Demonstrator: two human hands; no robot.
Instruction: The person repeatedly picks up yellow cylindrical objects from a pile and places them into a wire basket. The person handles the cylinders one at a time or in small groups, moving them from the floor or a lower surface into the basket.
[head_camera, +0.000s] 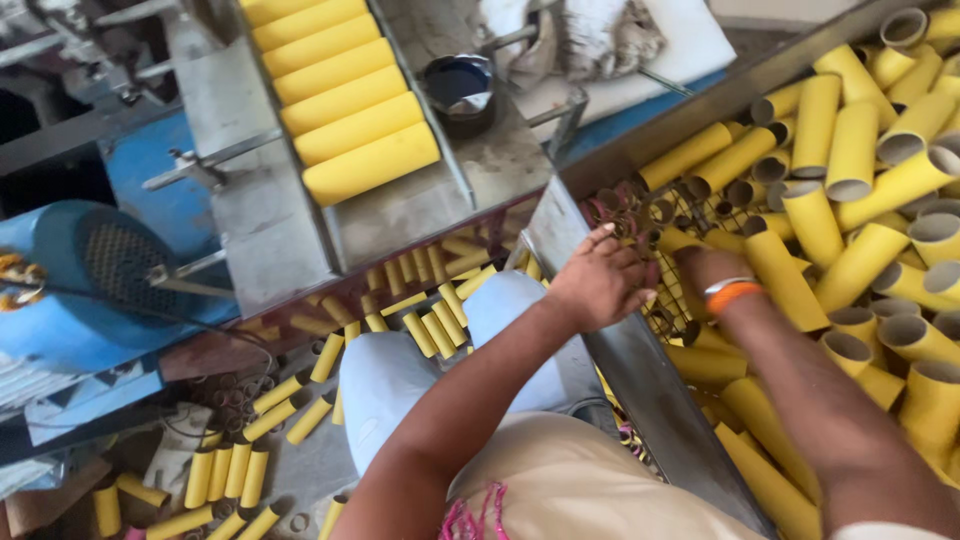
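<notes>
Left hand (598, 285) lies knuckles up over the metal bin's edge (640, 385), fingers curled down among short cardboard rings (640, 215); whether it grips one, cannot tell. Right hand (700, 268) is buried just beside it, grip hidden. Yellow tubes (850, 150) are heaped beyond the right wrist, which wears an orange band (733, 294).

Both forearms are bare; no sleeves are seen. On the right wrist (728, 291), right of centre, an orange band and a pale band are worn. Light blue trousers (400, 380) are seen at lower centre, a beige garment (590, 480) below them, with a pink patterned patch (470, 520) at the bottom edge.
</notes>
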